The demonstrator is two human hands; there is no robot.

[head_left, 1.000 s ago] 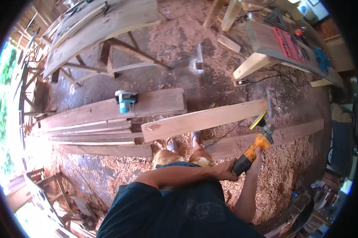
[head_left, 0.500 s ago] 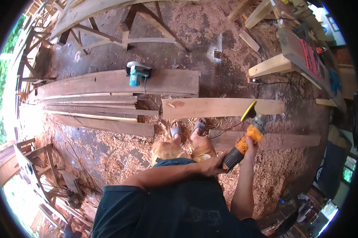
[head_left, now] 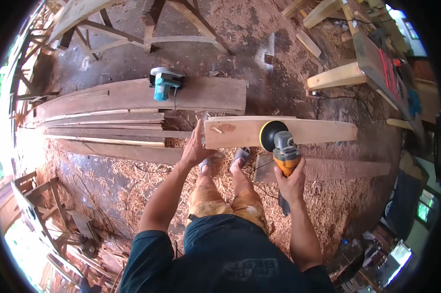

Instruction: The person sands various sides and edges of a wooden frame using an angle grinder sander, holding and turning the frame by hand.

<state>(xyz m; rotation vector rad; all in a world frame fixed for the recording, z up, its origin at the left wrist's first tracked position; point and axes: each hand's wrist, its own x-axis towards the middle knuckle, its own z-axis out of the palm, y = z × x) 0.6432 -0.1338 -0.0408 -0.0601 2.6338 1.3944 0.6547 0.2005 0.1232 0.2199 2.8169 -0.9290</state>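
A pale wooden board [head_left: 323, 131] lies crosswise in front of my feet. Near its left end is my left hand [head_left: 195, 148], its fingers spread and nothing held; whether it touches the board edge I cannot tell. My right hand [head_left: 291, 183] is wrapped round the orange body of a power sander [head_left: 285, 150]. The sander's round black and yellow pad [head_left: 272, 135] is over the middle of the board, seemingly against its face. The tool's dark rear end hangs below my right hand.
A teal circular saw [head_left: 164, 87] rests on a wide plank [head_left: 210, 95]. Narrower planks [head_left: 108, 132] lie at the left. Another board [head_left: 347, 169] is on the shavings at the right. Wooden trestles stand ahead; a slanted bench [head_left: 371, 63] with tools is at the upper right.
My left hand has let go of the sander's rear and moved left to the board's end. The sander has moved left and turned, its pad now over the board's middle.
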